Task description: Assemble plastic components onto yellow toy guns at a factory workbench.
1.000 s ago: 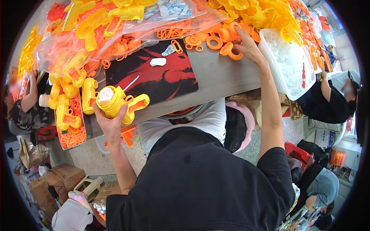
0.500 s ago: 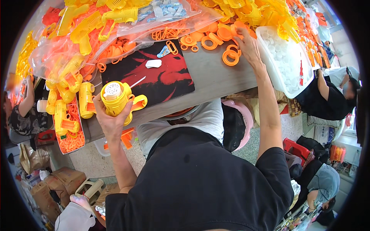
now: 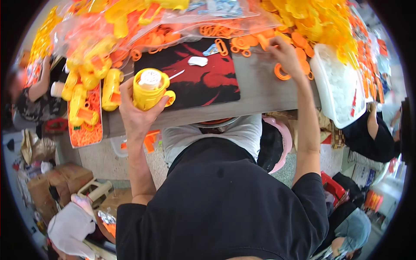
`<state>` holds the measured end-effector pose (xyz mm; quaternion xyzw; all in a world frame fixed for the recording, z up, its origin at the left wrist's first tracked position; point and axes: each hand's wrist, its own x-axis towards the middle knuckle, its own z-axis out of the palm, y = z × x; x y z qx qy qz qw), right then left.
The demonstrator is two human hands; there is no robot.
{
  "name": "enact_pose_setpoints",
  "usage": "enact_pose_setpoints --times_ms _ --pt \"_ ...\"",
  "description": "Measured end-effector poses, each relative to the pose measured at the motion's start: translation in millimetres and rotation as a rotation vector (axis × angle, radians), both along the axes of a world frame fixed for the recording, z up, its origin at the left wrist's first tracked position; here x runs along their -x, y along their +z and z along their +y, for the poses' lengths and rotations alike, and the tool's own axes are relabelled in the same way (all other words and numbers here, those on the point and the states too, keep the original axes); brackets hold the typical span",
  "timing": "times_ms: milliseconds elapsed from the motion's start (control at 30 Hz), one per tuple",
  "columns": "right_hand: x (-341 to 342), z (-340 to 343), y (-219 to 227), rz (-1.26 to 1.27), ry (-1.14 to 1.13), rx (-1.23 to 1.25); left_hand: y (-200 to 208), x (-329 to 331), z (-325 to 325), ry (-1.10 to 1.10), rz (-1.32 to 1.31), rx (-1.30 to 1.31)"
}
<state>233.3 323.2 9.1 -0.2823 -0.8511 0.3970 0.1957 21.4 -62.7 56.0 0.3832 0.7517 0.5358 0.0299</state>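
Observation:
My left hand (image 3: 135, 106) is wrapped round a yellow plastic housing (image 3: 147, 96), held upright over the near edge of the table. A white round slotted insert (image 3: 151, 77) sits in its top end, and a yellow loop juts out at its right side. Over the orange parts at the back, my right hand (image 3: 285, 55) has its fingers pinched on an orange round part (image 3: 263, 42), seen tilted at the fingertips. Nearby on the table lie an orange ring (image 3: 281, 73) and several orange discs (image 3: 299, 40).
A black and red mat (image 3: 212, 80) bears a white oval piece (image 3: 198, 61). White tub (image 3: 318, 78) of translucent pieces stands right. Left are yellow housings (image 3: 112, 89) and a box (image 3: 102, 125) of orange bits. Bagged parts (image 3: 86, 26) and yellow parts (image 3: 320, 21) line the back. Co-workers sit around.
The view has shifted, so the table appears further right. My right hand has drawn left from the orange pile, with an orange round part at its fingertips. The left hand still holds the housing, now turned slightly.

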Motion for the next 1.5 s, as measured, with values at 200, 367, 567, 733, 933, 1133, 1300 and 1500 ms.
enact_pose_setpoints --times_ms 200,367,567,733,933,1133,1300,1500 --pt "19 -38 51 0.046 0.177 0.495 1 7 4 -0.071 0.044 0.0" --pt "82 -96 1 -0.227 0.693 -0.205 7 11 23 -0.167 0.096 0.079" --pt "66 -176 2 -0.312 0.115 -0.626 4 24 25 -0.155 0.138 0.139" --pt "49 -189 -5 -0.305 0.109 -0.637 2 32 26 -0.185 0.132 0.102" --pt "42 -156 24 0.01 0.228 -0.024 5 23 36 -0.203 0.148 0.084" --pt "51 -143 86 0.166 0.445 0.198 10 -2 81 -0.384 0.282 0.117" --pt "53 -122 65 0.21 0.522 0.243 10 3 93 -0.431 0.3 0.177" --pt "59 -108 64 0.128 0.564 0.293 10 11 99 -0.458 0.231 0.273"
